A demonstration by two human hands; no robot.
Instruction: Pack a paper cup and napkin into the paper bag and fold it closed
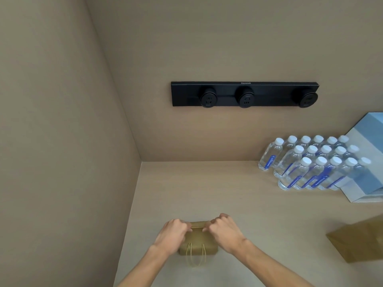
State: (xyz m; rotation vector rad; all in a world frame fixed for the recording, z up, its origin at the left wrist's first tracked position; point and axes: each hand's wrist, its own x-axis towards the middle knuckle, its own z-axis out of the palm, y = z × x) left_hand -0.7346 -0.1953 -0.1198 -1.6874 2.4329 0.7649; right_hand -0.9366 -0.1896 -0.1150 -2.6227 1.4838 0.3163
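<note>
A small brown paper bag stands on the beige counter near its front edge, close to the left wall. Its top is folded over toward me, and a twine handle hangs down its front face. My left hand pinches the folded top at the left end. At the right end of the same fold, my right hand pinches it too. Neither a paper cup nor a napkin is visible; what the bag holds is hidden.
Several water bottles with white caps stand in rows at the back right. A blue and white box sits behind them. Another brown paper bag lies flat at the right edge. A black socket rail hangs on the back wall.
</note>
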